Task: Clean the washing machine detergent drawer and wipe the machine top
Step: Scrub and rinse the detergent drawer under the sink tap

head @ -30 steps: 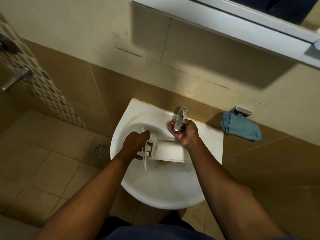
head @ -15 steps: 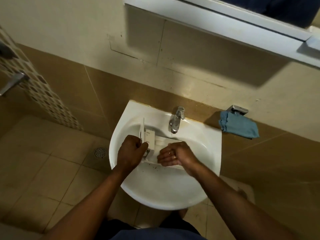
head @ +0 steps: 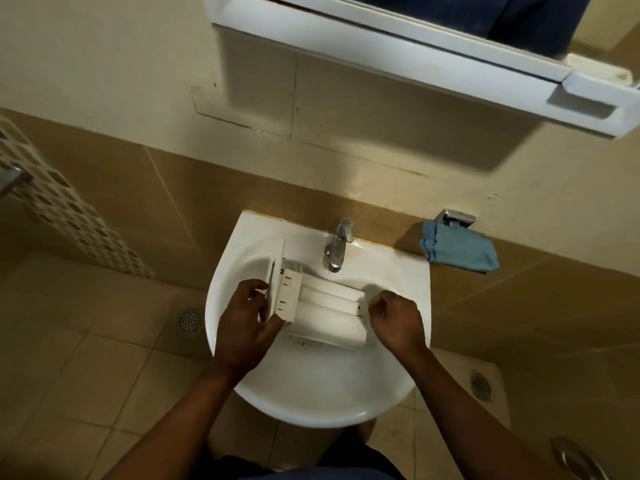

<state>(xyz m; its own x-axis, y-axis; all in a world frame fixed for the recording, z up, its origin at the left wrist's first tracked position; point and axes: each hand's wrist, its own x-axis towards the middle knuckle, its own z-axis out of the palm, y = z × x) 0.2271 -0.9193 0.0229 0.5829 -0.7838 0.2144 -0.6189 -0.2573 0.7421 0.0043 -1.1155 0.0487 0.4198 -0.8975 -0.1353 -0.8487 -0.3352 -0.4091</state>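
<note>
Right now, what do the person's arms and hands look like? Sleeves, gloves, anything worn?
Left forearm and right forearm are bare to the frame edge, no sleeves in view. Left hand and right hand are ungloved. No watch or band at either wrist; no ring shows from this angle.

Left hand [head: 242,323] curled in a grip, right hand [head: 394,323] fisted, both forearms extended forward

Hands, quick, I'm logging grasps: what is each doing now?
Left hand: grips the front of the detergent drawer.
Right hand: curled beside the drawer's other end; hold cannot be told.
</note>
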